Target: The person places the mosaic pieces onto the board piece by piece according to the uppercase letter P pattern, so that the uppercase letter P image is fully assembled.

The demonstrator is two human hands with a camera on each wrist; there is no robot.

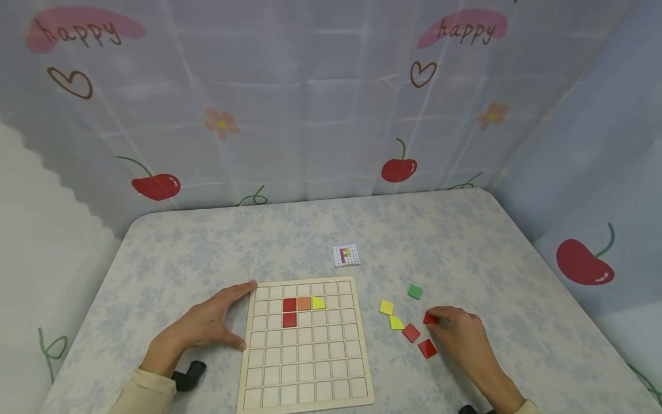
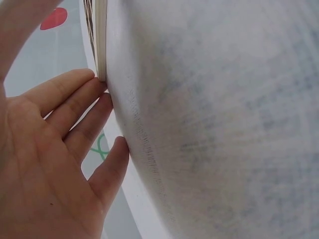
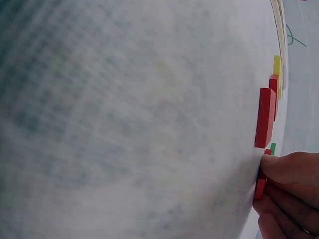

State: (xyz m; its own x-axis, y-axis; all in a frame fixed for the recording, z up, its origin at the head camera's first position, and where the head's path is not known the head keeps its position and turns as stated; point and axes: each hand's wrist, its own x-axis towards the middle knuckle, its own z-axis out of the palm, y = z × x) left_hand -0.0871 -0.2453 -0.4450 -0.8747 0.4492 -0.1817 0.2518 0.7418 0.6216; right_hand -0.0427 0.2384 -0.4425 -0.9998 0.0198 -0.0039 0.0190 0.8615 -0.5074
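A pale wooden grid board [image 1: 289, 372] lies flat on the table. Set in its upper squares are two red tiles [image 1: 289, 319], an orange tile [image 1: 304, 303] and a yellow quarter-round tile [image 1: 318, 302]. My left hand [image 1: 201, 323] rests along the board's left edge, thumb and fingers spread, fingertips right at the rim. To the right of the board, my right hand [image 1: 462, 339] pinches a red square tile [image 1: 428, 318] between thumb and fingers, low at the tabletop. Beside it lie two more red tiles [image 1: 427, 348], a yellow square [image 1: 386, 307], a yellow quarter-round [image 1: 396, 323] and a green square [image 1: 415, 291].
Behind the board is a small card [image 1: 346, 255] printed with a coloured grid pattern. A patterned cloth covers the table [image 1: 196, 247], and a printed curtain [image 1: 310, 115] hangs at its back edge. Black wrist-camera gear [image 1: 189, 376] sits under my left wrist.
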